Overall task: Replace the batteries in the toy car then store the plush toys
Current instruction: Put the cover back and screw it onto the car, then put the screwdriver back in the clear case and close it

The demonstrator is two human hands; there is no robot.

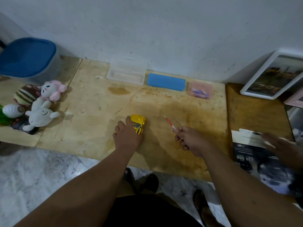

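A yellow toy car (139, 123) rests on the wooden table (91, 128) near its middle. My left hand (127, 136) lies over the car's near left side, gripping it. To the right, my right hand (188, 139) holds a thin red-handled screwdriver (168, 121), tip pointing up and left, above the table. Several plush toys (37, 104) lie in a heap at the table's left edge, white, pink and striped ones among them. A small pink box (200, 90) with purple-tipped batteries stands at the back right.
A blue-lidded bin (27, 58) stands at the back left. A clear open case (127, 73) and a blue case (166, 82) line the wall. Another person's blurred hand (285, 148) hovers over a dark printed box (255, 154) on the right. A white framed picture (275, 76) leans there.
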